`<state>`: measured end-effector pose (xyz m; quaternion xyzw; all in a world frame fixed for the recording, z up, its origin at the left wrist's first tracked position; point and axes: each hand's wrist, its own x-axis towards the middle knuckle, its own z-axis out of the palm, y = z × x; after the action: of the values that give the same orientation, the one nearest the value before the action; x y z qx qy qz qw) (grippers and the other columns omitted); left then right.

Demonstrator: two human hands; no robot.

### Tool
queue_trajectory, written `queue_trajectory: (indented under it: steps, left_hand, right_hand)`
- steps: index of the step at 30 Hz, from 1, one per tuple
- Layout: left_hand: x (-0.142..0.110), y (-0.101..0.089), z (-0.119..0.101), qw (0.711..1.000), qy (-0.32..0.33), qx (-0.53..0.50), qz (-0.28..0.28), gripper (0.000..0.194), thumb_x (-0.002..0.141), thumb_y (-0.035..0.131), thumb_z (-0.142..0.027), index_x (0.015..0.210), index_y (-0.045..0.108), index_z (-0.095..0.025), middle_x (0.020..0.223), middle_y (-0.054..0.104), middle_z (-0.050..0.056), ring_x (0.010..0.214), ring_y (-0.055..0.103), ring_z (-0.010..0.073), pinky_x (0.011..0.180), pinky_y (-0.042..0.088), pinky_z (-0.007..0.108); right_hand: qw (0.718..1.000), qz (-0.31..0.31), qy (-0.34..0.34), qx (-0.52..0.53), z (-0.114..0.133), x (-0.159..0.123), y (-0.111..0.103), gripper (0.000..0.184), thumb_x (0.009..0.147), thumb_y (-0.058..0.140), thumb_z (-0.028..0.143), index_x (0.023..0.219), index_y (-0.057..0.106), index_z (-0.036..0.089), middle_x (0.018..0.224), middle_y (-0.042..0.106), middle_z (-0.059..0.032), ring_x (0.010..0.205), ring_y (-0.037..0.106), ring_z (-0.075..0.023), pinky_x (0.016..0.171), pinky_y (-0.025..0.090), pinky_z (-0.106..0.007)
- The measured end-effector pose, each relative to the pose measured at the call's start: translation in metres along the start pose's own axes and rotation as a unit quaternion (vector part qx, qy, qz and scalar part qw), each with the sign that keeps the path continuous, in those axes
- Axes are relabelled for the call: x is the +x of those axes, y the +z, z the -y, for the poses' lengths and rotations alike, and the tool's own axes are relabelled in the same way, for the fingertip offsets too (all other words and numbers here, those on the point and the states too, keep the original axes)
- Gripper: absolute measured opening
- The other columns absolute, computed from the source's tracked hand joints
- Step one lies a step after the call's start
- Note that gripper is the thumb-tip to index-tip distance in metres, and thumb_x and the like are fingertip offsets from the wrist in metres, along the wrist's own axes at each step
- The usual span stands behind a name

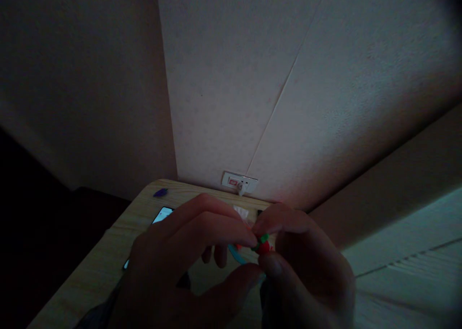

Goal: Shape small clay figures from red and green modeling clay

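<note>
My right hand pinches a small red and green piece between thumb and forefinger. The piece has a rounded red body with a green top; its exact kind is too dark and small to make out. From the other side my left hand is curled in, its forefinger tip against the green part and its thumb just below, close to the right thumb. Behind the fingers a light-blue curved strip shows in part on the table. Some orange-red bits beside it are mostly hidden.
A light wooden table stands against the wall. On it lie a phone with a lit screen, partly behind my left hand, and a small purple thing. A white plug sits in the wall socket. The room is dim.
</note>
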<state>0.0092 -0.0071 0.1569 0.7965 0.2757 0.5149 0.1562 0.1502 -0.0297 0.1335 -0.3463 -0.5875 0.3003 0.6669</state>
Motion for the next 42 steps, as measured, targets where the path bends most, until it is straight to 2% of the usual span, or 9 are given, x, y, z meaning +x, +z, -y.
queue_trajectory:
  steps: [7, 14, 23, 29, 33, 38, 42]
  left_hand:
    - [0.0011, -0.0013, -0.0004, 1.000, 0.006, -0.011, -0.011, 0.013, 0.076, 0.063, -0.015, 0.081, 0.056, -0.025, 0.075, 0.063, -0.005, 0.064, 0.059, 0.0091, 0.050, 0.048, 0.018]
    - [0.0010, -0.0003, 0.0006, 1.000, -0.013, -0.014, -0.014, 0.017, 0.075, 0.060, -0.009, 0.079, 0.058, -0.025, 0.075, 0.064, -0.005, 0.063, 0.060, 0.0092, 0.053, 0.049, 0.019]
    - [0.0019, -0.0009, 0.0025, 1.000, -0.010, -0.017, -0.016, 0.011, 0.080, 0.058, -0.015, 0.079, 0.057, -0.025, 0.074, 0.063, -0.005, 0.062, 0.059, 0.0089, 0.053, 0.049, 0.018]
    - [0.0006, -0.0007, 0.0005, 1.000, -0.021, -0.004, -0.015, 0.013, 0.078, 0.059, -0.013, 0.077, 0.056, -0.026, 0.073, 0.063, -0.005, 0.063, 0.059, 0.0095, 0.055, 0.049, 0.019]
    - [0.0008, -0.0009, -0.0004, 1.000, -0.021, -0.010, -0.018, 0.014, 0.078, 0.059, -0.012, 0.078, 0.056, -0.026, 0.073, 0.063, -0.005, 0.063, 0.059, 0.0100, 0.054, 0.049, 0.019]
    - [-0.0001, -0.0021, 0.0014, 1.000, -0.017, -0.009, 0.003, 0.016, 0.077, 0.059, -0.012, 0.082, 0.057, -0.027, 0.077, 0.063, -0.005, 0.065, 0.060, 0.0104, 0.056, 0.049, 0.020]
    - [-0.0008, -0.0019, 0.0013, 1.000, -0.018, -0.011, -0.004, 0.017, 0.076, 0.060, -0.011, 0.082, 0.057, -0.027, 0.078, 0.063, -0.006, 0.065, 0.060, 0.0094, 0.057, 0.049, 0.020]
  right_hand:
    - [1.000, -0.005, 0.004, -0.006, 0.0009, -0.0013, 0.0008, 0.012, 0.083, 0.060, 0.036, 0.086, 0.062, 0.024, 0.072, 0.059, -0.0005, 0.066, 0.056, -0.0157, 0.062, 0.043, -0.030]
    - [1.000, 0.007, -0.013, 0.006, -0.0012, -0.0004, -0.0010, 0.010, 0.083, 0.060, 0.032, 0.088, 0.063, 0.025, 0.072, 0.060, -0.0009, 0.067, 0.057, -0.0163, 0.062, 0.044, -0.031]
    - [1.000, 0.018, -0.024, -0.006, -0.0021, 0.0008, -0.0022, 0.009, 0.082, 0.060, 0.030, 0.087, 0.063, 0.024, 0.073, 0.063, -0.0014, 0.067, 0.059, -0.0169, 0.064, 0.047, -0.032]
    - [1.000, 0.016, 0.005, -0.011, 0.0036, 0.0004, -0.0022, 0.008, 0.082, 0.060, 0.030, 0.084, 0.063, 0.023, 0.072, 0.062, -0.0022, 0.068, 0.059, -0.0176, 0.064, 0.047, -0.033]
    - [0.999, 0.024, 0.018, -0.014, 0.0055, -0.0003, -0.0025, 0.010, 0.083, 0.060, 0.032, 0.086, 0.062, 0.023, 0.074, 0.063, -0.0028, 0.070, 0.059, -0.0181, 0.066, 0.047, -0.034]
    - [1.000, 0.011, 0.000, -0.010, 0.0020, -0.0015, -0.0006, 0.011, 0.084, 0.058, 0.035, 0.087, 0.061, 0.025, 0.073, 0.061, -0.0012, 0.068, 0.058, -0.0167, 0.063, 0.044, -0.032]
    - [1.000, 0.010, -0.002, -0.011, 0.0011, -0.0015, 0.0008, 0.012, 0.084, 0.058, 0.037, 0.087, 0.061, 0.026, 0.072, 0.061, -0.0004, 0.067, 0.057, -0.0164, 0.063, 0.043, -0.031]
